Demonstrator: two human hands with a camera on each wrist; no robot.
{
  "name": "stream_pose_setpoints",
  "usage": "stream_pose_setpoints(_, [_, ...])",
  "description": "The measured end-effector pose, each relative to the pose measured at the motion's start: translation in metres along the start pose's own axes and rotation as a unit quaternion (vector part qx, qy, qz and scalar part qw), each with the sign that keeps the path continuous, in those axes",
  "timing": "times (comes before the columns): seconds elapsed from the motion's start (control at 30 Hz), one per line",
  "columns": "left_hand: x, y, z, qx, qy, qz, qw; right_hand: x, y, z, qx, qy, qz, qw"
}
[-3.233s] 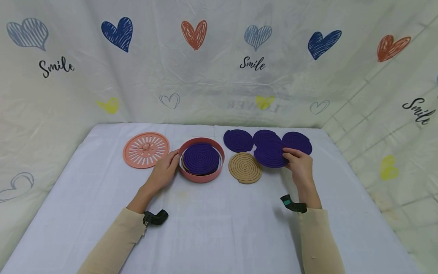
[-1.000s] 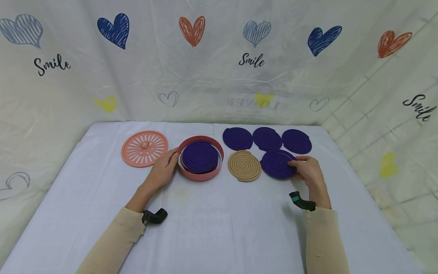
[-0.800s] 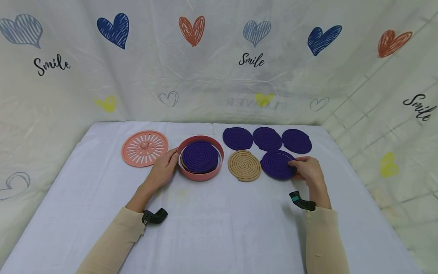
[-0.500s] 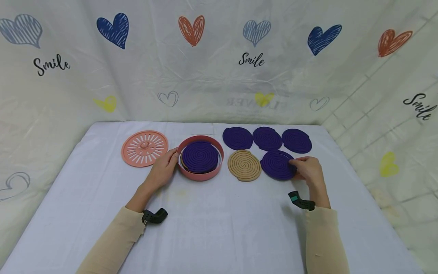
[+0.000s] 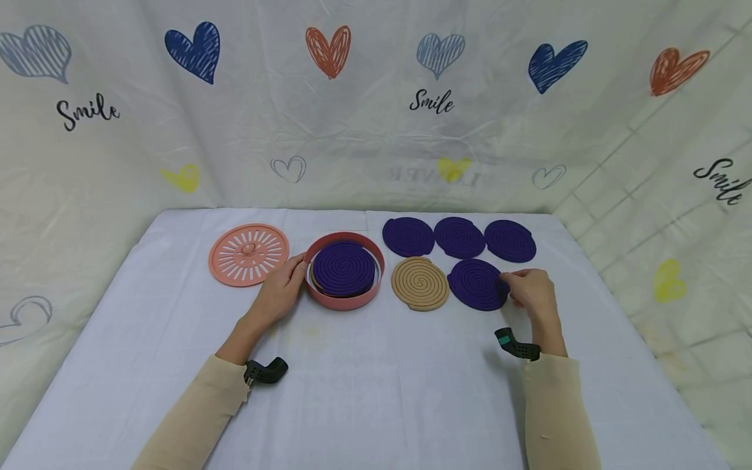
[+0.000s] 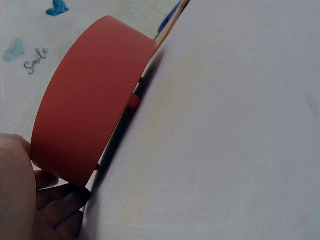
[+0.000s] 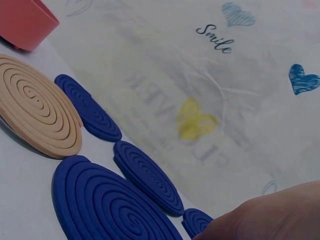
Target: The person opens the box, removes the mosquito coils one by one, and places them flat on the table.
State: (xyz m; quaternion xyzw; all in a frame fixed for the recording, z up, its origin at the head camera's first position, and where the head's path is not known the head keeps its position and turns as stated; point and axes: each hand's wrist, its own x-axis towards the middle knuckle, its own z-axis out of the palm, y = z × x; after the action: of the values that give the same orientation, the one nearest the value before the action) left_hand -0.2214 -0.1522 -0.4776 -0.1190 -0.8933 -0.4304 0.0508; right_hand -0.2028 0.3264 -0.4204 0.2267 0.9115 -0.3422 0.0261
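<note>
In the head view my left hand [image 5: 281, 292] grips the left wall of a round pink mosquito coil holder [image 5: 345, 304]. Inside it lies a stack of coils with a purple one [image 5: 344, 269] on top. The left wrist view shows the holder's red outer wall [image 6: 92, 95], with thumb and fingers at its near end. My right hand [image 5: 533, 294] pinches the right edge of a purple mosquito coil [image 5: 477, 284] that lies flat in the front row. To its left is a tan coil [image 5: 420, 284]; in the right wrist view the purple coil [image 7: 110, 200] is partly cut off.
Three more purple coils, left [image 5: 408, 237], middle [image 5: 459, 237] and right [image 5: 510, 241], form a row at the table's back edge. A slotted pink lid [image 5: 249, 274] lies left of the holder. White cloth [image 5: 376, 391] covers the table, and a printed curtain [image 5: 376, 130] hangs behind.
My right hand has carried the purple coil right and toward me, off the back middle coil, and lowered it beside the tan one. The left hand keeps its grip on the holder.
</note>
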Motion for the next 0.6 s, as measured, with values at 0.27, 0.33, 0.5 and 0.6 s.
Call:
stream_pose_setpoints(0.27, [-0.0009,0.0008,-0.001,0.002,0.002,0.0,1.0,-0.0001,-0.0016,-0.0015,0.02,0.018,-0.013,1.0])
stream_pose_setpoints(0.33, [-0.0009,0.0011,-0.0011,0.002,0.001,-0.001,1.0,-0.0002,-0.0019,-0.0012,0.035,0.025,-0.02,0.999])
stream_pose_setpoints(0.5, [-0.0005,0.0007,-0.0008,0.002,0.001,0.0,1.0,-0.0009,-0.0039,-0.0006,0.051,0.038,-0.031,0.998])
stream_pose_setpoints(0.6, [-0.0002,-0.0003,-0.0003,0.003,0.0,0.002,1.0,-0.0017,-0.0056,-0.0008,0.052,0.04,-0.036,0.997])
